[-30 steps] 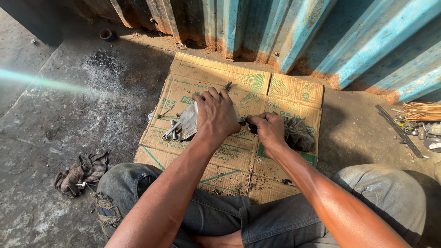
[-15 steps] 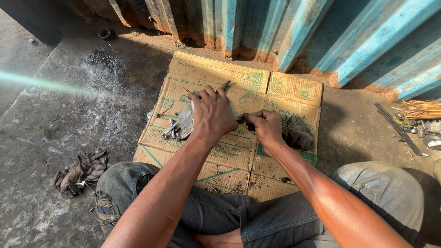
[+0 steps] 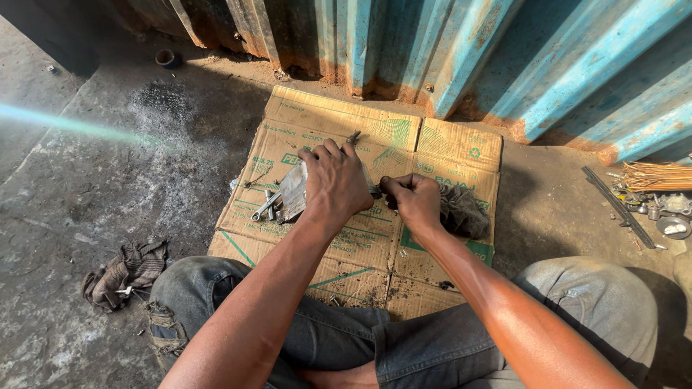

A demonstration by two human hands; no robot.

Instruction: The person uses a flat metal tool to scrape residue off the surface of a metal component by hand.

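I sit cross-legged in jeans on flattened cardboard [image 3: 447,151] laid over a concrete floor. My left hand [image 3: 335,184] presses down on a grey metal part [image 3: 291,193], gripping its top. My right hand [image 3: 412,202] is closed around a small dark tool or piece at the part's right side; what it holds is mostly hidden by the fingers. A spanner and bolts [image 3: 265,207] lie just left of the metal part. A dark rag [image 3: 461,212] rests right of my right hand.
A rusty blue corrugated metal wall [image 3: 461,50] stands behind the cardboard. A dirty rag [image 3: 126,270] lies on the floor by my left knee. Scattered metal parts, a black strip [image 3: 618,207] and a straw bundle [image 3: 656,176] sit at the far right.
Both hands stay on the metal part in almost the same place; only slight shifts of the fingers and camera are visible.
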